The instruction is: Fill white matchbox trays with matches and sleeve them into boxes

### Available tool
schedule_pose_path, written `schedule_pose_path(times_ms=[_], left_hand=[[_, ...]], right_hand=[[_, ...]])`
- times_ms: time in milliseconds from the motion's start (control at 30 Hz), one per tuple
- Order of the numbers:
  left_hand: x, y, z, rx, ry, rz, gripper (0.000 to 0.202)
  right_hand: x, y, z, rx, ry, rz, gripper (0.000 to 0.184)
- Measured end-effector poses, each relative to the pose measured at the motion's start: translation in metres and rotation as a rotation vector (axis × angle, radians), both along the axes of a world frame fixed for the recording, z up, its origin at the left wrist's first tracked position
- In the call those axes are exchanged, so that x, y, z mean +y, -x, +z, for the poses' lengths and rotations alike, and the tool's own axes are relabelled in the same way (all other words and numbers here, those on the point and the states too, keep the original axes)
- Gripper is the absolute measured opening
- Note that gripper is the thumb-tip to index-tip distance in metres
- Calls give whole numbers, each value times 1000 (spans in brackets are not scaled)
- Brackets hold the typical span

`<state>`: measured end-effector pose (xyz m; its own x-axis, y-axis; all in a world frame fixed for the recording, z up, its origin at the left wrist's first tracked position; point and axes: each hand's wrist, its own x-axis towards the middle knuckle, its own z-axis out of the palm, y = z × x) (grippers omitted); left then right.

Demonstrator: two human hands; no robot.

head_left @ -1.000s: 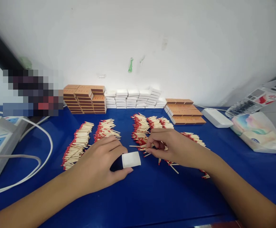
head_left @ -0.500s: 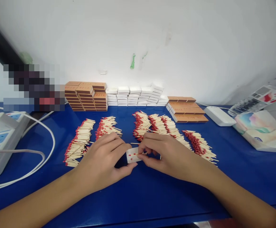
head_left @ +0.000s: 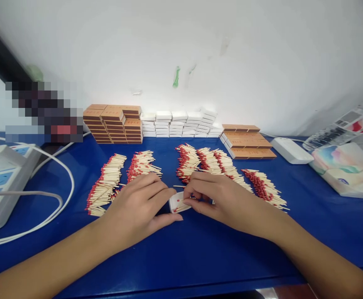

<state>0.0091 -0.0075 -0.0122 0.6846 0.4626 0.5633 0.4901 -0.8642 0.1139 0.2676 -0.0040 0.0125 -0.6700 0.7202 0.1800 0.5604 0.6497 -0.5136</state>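
Standing at the far left of the blue bench (head_left: 181,261) is a white power strip (head_left: 5,182) with blue socket faces, a white cable (head_left: 71,174) looping beside it. Next, against the wall, are stacked brown matchboxes (head_left: 112,124); in front lie two heaps of red-headed matches (head_left: 106,185). The left hand (head_left: 142,201) holds a small white matchbox tray (head_left: 173,201) between thumb and fingers, near the bench's middle. The tray is shallow, plain and open-topped; a few pale sticks lie inside, red heads toward its left end. At its right end the right hand (head_left: 209,195) has its fingers pinched together on match sticks, partly hiding the tray. White matchbox trays (head_left: 178,126) stand stacked behind. Further right are more match heaps (head_left: 265,189), brown matchboxes in steps (head_left: 248,142), a white oblong device (head_left: 292,150), a clear bottle (head_left: 342,128) lying tilted and a pastel tissue pack (head_left: 345,168).
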Motion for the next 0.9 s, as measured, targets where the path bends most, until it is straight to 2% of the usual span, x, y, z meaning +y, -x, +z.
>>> schedule_pose_path(times_ms=[167,267,333,433,533,633,767,900], left_hand=[[5,4,4,-24,-7,22,32],[9,7,13,-114,23,91,26],[10,8,17,-190,49,117,28],[10,8,16,-97,57,47,27],[9,8,9,-35,61,-3,28],[8,8,5,-36,84,-31,29],[8,10,9,-57,-7,-117,32],[9,10,13,-51,-71,-98,40]], right_hand=[[9,-17,9,15,2,-55,12],[16,-35,18,-92,55,-87,17],[19,-42,22,-153,111,-89,19],[19,-40,19,-155,179,-55,10],[19,-32,12,-149,204,14,14],[20,-27,8,-167,189,12,13],[23,-30,8,-199,166,-21,1],[22,-32,8,-204,200,-1,8]])
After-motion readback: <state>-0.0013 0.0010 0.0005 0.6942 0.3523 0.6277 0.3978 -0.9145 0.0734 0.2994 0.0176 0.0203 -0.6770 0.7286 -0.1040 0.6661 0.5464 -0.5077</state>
